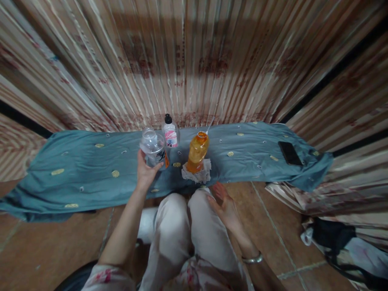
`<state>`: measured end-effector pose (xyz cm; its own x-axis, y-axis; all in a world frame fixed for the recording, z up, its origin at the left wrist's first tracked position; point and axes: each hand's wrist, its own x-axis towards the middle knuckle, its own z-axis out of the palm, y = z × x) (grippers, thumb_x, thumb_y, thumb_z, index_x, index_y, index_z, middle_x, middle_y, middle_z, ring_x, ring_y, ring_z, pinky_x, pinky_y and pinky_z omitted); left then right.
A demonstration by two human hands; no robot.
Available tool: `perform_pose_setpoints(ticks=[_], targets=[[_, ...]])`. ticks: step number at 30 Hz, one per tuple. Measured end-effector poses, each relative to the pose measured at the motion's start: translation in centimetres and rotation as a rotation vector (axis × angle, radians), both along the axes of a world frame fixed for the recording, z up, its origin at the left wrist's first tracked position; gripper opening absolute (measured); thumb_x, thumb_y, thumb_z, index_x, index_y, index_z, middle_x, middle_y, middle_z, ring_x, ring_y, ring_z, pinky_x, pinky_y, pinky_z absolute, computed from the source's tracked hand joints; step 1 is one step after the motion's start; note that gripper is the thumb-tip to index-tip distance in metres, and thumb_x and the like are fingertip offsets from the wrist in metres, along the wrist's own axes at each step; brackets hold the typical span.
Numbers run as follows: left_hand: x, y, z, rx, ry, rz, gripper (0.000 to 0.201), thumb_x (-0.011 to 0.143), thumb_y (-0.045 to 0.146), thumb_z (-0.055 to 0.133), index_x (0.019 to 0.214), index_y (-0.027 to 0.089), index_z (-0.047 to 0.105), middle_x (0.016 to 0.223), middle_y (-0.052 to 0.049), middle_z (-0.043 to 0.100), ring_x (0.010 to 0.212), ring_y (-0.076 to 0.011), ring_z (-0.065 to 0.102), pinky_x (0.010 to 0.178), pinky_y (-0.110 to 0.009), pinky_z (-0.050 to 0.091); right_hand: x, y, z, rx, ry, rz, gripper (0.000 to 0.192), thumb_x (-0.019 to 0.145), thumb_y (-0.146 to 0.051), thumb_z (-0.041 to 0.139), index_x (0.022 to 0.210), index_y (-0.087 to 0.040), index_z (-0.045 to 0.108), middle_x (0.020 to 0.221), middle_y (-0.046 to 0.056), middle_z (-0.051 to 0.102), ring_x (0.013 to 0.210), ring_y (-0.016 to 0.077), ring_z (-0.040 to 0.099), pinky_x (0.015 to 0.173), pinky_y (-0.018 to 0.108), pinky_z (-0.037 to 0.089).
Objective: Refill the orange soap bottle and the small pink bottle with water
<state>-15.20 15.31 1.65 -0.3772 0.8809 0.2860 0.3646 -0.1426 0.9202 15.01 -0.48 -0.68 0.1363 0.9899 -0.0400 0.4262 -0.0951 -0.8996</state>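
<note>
My left hand (146, 173) is wrapped round a clear plastic bottle (152, 144) with dark lettering and an orange patch on its side. Just behind it stands a small pump-less bottle (171, 135) with a black cap and a pink and white label. To the right, an open bottle of orange-yellow liquid (197, 151) stands on a crumpled paper tissue (206, 173). A thin pale stick or straw (210, 124) shows at its mouth. My right hand (223, 205) rests by my right knee with fingers apart, holding nothing.
A teal patterned cloth (91, 178) covers the narrow table. A black phone (289, 153) lies at its right end. Striped curtains (182, 60) hang behind and at both sides. Dark and pale fabric items (333, 236) lie on the tiled floor at right.
</note>
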Motion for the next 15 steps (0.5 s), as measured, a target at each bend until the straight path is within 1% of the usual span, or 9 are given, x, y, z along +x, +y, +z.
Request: perform_pose_setpoints(ticks=[1, 4, 7, 9, 11, 13, 15], targets=[[0.0, -0.5, 0.0, -0.008, -0.001, 0.008, 0.106, 0.053, 0.032, 0.090, 0.145, 0.021, 0.039, 0.149, -0.018, 0.052, 0.142, -0.0322, 0.050, 0.120, -0.049, 0.039, 0.0, 0.0, 0.0, -0.006, 0.002, 0.001, 0.071, 0.089, -0.053, 0.063, 0.149, -0.022, 0.045, 0.147, 0.016, 0.060, 0.132, 0.0300, 0.061, 0.110, 0.049, 0.050], [0.2, -2.5, 0.0, -0.014, -0.029, 0.095, 0.108, 0.055, 0.035, 0.090, 0.148, 0.024, 0.036, 0.155, -0.019, 0.046, 0.147, -0.0342, 0.044, 0.120, -0.052, 0.038, 0.0, 0.0, 0.0, -0.018, 0.016, -0.001, 0.070, 0.088, -0.054, 0.063, 0.148, -0.021, 0.047, 0.147, 0.016, 0.060, 0.133, 0.0303, 0.061, 0.110, 0.050, 0.050], [1.2, -4.8, 0.0, 0.001, -0.043, 0.126, 0.104, 0.060, 0.039, 0.088, 0.149, 0.024, 0.035, 0.154, -0.019, 0.046, 0.147, -0.0341, 0.043, 0.120, -0.053, 0.038, -0.1, 0.1, -0.1, -0.031, 0.029, -0.015, 0.069, 0.088, -0.053, 0.064, 0.147, -0.021, 0.048, 0.146, 0.016, 0.060, 0.132, 0.0298, 0.061, 0.111, 0.049, 0.050], [2.4, -6.0, 0.0, 0.011, -0.035, 0.093, 0.099, 0.065, 0.041, 0.086, 0.149, 0.026, 0.035, 0.155, -0.018, 0.046, 0.148, -0.0328, 0.042, 0.120, -0.052, 0.038, -0.2, 0.1, -0.3, -0.028, 0.036, -0.014, 0.068, 0.088, -0.051, 0.064, 0.148, -0.022, 0.047, 0.146, 0.015, 0.061, 0.131, 0.0296, 0.062, 0.110, 0.049, 0.050], [3.9, -6.8, 0.0, 0.018, -0.017, 0.022, 0.096, 0.067, 0.042, 0.085, 0.148, 0.027, 0.037, 0.154, -0.017, 0.048, 0.148, -0.0322, 0.043, 0.120, -0.051, 0.039, -0.2, 0.2, -0.5, -0.019, 0.042, -0.004, 0.067, 0.088, -0.049, 0.064, 0.148, -0.022, 0.048, 0.146, 0.015, 0.061, 0.132, 0.0293, 0.062, 0.111, 0.049, 0.050], [5.6, -6.9, -0.2, 0.040, 0.001, -0.075, 0.094, 0.068, 0.041, 0.085, 0.148, 0.026, 0.038, 0.155, -0.017, 0.047, 0.148, -0.0325, 0.044, 0.121, -0.051, 0.038, -0.2, 0.3, -0.7, -0.016, 0.048, 0.002, 0.066, 0.089, -0.046, 0.064, 0.147, -0.021, 0.049, 0.145, 0.015, 0.062, 0.131, 0.0290, 0.062, 0.110, 0.049, 0.051], [7.4, -6.6, -0.4, 0.056, 0.007, -0.169, 0.094, 0.068, 0.041, 0.085, 0.148, 0.025, 0.038, 0.155, -0.018, 0.047, 0.148, -0.0330, 0.044, 0.121, -0.053, 0.037, -0.1, 0.5, -1.0, -0.014, 0.052, 0.003, 0.064, 0.089, -0.045, 0.064, 0.147, -0.021, 0.050, 0.143, 0.015, 0.063, 0.129, 0.0289, 0.064, 0.108, 0.049, 0.052]])
